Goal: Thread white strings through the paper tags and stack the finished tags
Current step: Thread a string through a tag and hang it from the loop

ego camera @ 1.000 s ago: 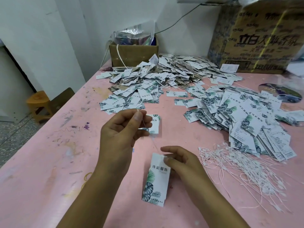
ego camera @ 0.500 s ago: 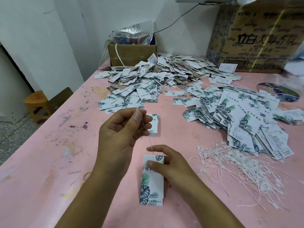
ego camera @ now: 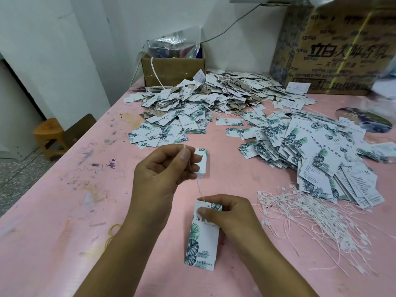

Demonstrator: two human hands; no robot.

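Tag [ego camera: 202, 234] down near the front of the bench [ego camera: 64, 211], leaf print up, and the right hand [ego camera: 233, 217] clamps its top end: thumb on the face, fingers curled over the far edge. Left hand [ego camera: 162, 174] is up and away, thumb and forefinger pinching the string [ego camera: 198, 185], which runs taut down to the top of the tag, where the hole should be (too small to make out). So the hands are apart, joined only by that thread.

The pull wants to go straight along the line of the string, gently, with the tag pinned flat. A sideways tug could tear the paper at the hole or buckle the card.

Spare strings [ego camera: 317, 219] sprawl to the right, with loose tags [ego camera: 321, 159] fanned out beyond them. A heap [ego camera: 214, 97] at the far side shows threads among its tags, likely the finished ones.

Now the containers. A small open box [ego camera: 171, 69] at the far edge holds a crinkled clear bag [ego camera: 171, 46]; what is inside it I cannot tell. The big printed carton [ego camera: 342, 46] at far right shows only its side, contents hidden.
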